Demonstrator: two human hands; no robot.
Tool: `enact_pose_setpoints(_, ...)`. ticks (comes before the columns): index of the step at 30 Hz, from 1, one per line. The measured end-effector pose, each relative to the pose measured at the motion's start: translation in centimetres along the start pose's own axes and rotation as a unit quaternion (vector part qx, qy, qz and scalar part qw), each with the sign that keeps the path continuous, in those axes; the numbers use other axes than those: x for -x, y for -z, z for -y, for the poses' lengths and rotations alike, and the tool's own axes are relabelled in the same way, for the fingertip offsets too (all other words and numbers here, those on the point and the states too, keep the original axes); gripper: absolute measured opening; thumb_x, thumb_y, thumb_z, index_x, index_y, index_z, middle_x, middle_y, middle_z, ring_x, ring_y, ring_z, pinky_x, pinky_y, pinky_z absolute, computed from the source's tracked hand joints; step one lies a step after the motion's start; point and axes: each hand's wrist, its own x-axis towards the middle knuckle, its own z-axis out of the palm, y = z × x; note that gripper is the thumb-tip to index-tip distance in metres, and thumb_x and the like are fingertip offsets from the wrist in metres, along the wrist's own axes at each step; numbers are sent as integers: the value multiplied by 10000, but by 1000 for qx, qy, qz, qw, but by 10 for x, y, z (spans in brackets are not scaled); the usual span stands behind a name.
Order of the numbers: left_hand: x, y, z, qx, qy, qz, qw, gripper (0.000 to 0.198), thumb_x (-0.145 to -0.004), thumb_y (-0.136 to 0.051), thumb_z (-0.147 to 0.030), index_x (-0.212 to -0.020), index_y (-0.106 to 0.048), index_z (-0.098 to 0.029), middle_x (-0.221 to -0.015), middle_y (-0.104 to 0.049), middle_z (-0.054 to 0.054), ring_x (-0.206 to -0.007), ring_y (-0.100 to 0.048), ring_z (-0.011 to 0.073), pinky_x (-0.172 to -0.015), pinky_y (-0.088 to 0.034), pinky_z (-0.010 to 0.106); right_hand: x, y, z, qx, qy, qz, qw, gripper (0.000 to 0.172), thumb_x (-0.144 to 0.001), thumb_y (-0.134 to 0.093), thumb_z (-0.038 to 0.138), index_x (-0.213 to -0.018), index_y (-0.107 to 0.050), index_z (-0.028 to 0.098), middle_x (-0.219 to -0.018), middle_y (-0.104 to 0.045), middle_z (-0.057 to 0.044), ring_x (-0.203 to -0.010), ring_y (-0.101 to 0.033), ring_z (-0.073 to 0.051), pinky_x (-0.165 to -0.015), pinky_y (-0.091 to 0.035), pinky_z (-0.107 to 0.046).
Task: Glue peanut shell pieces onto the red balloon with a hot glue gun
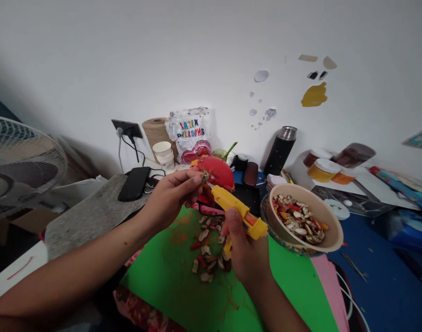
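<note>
Head cam: left hand (171,196) pinches a small shell piece (204,176) between thumb and fingertips, lifted off the table so it sits at the nozzle. Right hand (247,251) is closed tight round the grip of the yellow glue gun (237,210), barrel angled up and left. Tip is touching the piece or just short of it; too small to tell which. Index finger looks to sit at the trigger.

Both hands work over the green sheet (162,281), which lies under them as a drip and crumb guard and shows orange stains. Loose shells (209,256) lie scattered on it just below the gun. Bowl (330,240) of more shells stands just right of the gun hand, within easy reach. Red round object (219,170) sits right behind the pinched piece, partly hidden.
</note>
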Motion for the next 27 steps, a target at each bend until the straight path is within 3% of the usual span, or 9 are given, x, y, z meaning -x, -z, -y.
enact_pose_setpoints(27, -1, -1, 1, 27, 18, -9, 999, 514, -673, -1119, -556, -785, -792, -175, -635, -666, -25, -514, -538, 71, -471, -439, 167, 1, -1, -5, 29, -15, 9, 999, 714, -1031, -650, 825, -627, -534, 248, -532, -414, 61, -483, -392, -116, -446, -309, -254)
